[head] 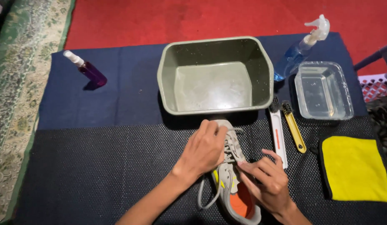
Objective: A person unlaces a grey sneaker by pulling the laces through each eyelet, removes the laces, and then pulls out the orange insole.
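Note:
A grey sneaker (231,177) with yellow accents and an orange insole lies on the black mat, toe pointing toward the basin. My left hand (202,152) rests over its toe and left side, fingers curled on the upper. My right hand (266,183) is at the shoe's right side, fingertips pinching a grey lace (233,146) near the eyelets. A loose lace end (204,198) loops out on the left of the shoe.
A grey-green basin (168,66) with shallow water stands just beyond the shoe. A white brush (278,133) and a yellow brush (294,127) lie right of it, then a clear tub (324,89), blue spray bottle (299,48), yellow cloth (354,166). Purple spray bottle (87,68) far left.

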